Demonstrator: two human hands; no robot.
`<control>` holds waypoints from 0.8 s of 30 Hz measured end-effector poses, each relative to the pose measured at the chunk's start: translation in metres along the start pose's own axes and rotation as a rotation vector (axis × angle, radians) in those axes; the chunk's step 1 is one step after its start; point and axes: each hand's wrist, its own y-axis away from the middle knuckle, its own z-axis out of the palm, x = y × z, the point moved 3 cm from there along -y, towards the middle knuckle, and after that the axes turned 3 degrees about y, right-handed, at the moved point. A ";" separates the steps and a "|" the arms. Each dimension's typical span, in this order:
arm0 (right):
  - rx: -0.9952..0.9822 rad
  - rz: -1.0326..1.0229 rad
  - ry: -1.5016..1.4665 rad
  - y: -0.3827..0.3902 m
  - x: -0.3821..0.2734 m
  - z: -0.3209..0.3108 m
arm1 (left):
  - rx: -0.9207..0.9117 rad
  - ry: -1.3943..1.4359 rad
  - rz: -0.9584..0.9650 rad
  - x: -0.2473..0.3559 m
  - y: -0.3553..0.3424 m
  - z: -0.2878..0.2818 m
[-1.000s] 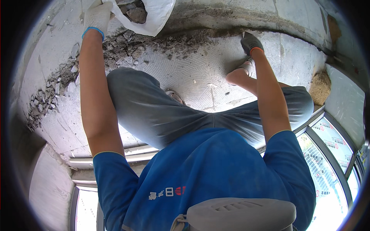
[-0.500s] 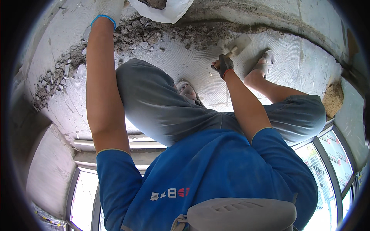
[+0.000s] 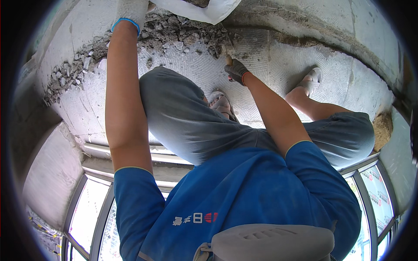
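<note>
My left hand [image 3: 129,11], in a white glove with a blue cuff, reaches to the top edge and grips the rim of a white sack [image 3: 215,11] with dark debris inside, partly out of view. My right hand [image 3: 236,70], in a dark grey glove with an orange cuff, is closed on the wooden handle of a scraper [image 3: 229,60]. Its pale blade, hard to make out, is at the edge of a band of broken mortar and rubble [image 3: 183,35] running along the ridged, whitish floor [image 3: 270,61].
My sandalled feet [image 3: 310,80] are below my bent knees. A low concrete wall face [image 3: 313,17] curves along the top. Sandy material [image 3: 382,128] lies at the right. Framed windows [image 3: 87,209] and a pale rail or sill [image 3: 96,150] are behind me.
My right hand has moved left from beside my right foot to the rubble's edge, with the scraper in it. My left hand and sack appear shifted rightward.
</note>
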 end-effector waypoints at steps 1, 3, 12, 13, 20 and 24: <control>-0.041 0.007 -0.009 0.007 -0.005 0.003 | 0.030 0.020 0.001 -0.001 0.001 -0.006; -0.069 0.021 0.050 0.026 -0.008 -0.013 | 0.023 -0.006 0.012 -0.007 -0.001 -0.001; -0.228 0.192 0.162 0.147 -0.076 -0.078 | 0.035 -0.295 0.065 0.008 0.001 0.010; -0.230 0.218 0.176 0.163 -0.100 -0.088 | 0.037 -0.291 0.066 0.013 0.005 0.015; -0.124 -0.334 0.814 0.121 -0.240 -0.110 | 0.070 -0.604 0.380 0.005 -0.009 0.021; 0.220 -0.197 0.206 0.116 -0.144 -0.141 | 0.072 -0.513 0.232 0.019 -0.002 0.005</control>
